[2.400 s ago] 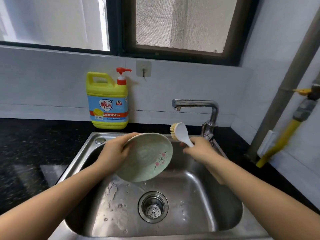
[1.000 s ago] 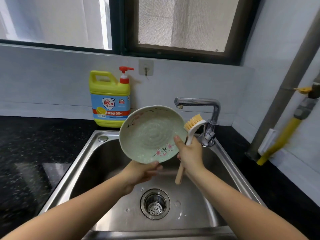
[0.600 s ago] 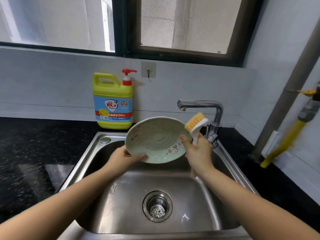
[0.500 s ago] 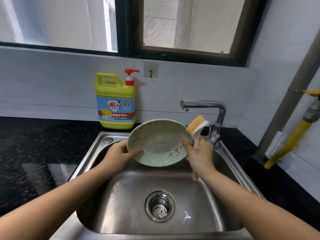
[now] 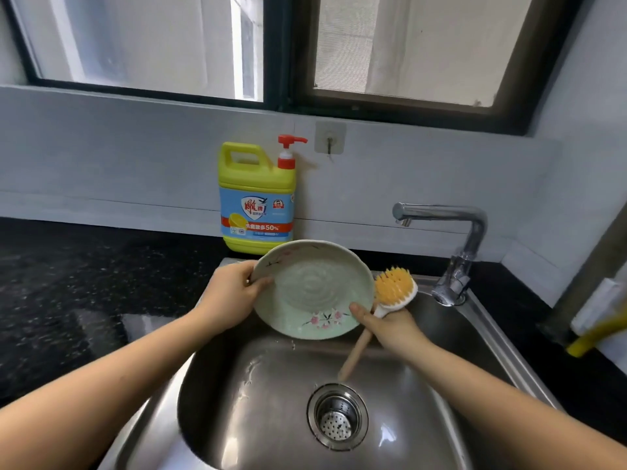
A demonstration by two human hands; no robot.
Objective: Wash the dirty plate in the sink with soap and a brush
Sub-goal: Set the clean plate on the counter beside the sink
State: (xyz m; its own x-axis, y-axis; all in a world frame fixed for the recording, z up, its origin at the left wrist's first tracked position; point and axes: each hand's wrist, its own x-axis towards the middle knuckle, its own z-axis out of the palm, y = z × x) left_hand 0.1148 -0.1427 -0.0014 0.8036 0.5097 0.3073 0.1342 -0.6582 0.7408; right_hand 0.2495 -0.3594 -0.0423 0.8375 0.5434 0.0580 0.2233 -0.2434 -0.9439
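Note:
A pale green plate with pink blossoms is held tilted above the steel sink, its inside facing me. My left hand grips the plate's left rim, thumb on the inner face. My right hand grips the brush by its wooden handle while its thumb touches the plate's lower right rim. The brush's orange bristles point up, just right of the plate. The yellow soap bottle with a red pump stands on the counter behind the sink.
The chrome tap stands at the sink's back right, spout pointing left, with no water running. The drain strainer lies in the basin. Black counter runs left of the sink. A yellow pipe is at the far right.
My left hand shifted from the plate's bottom edge to its left rim. The plate came down and left of the tap, and the brush head dropped to its right side.

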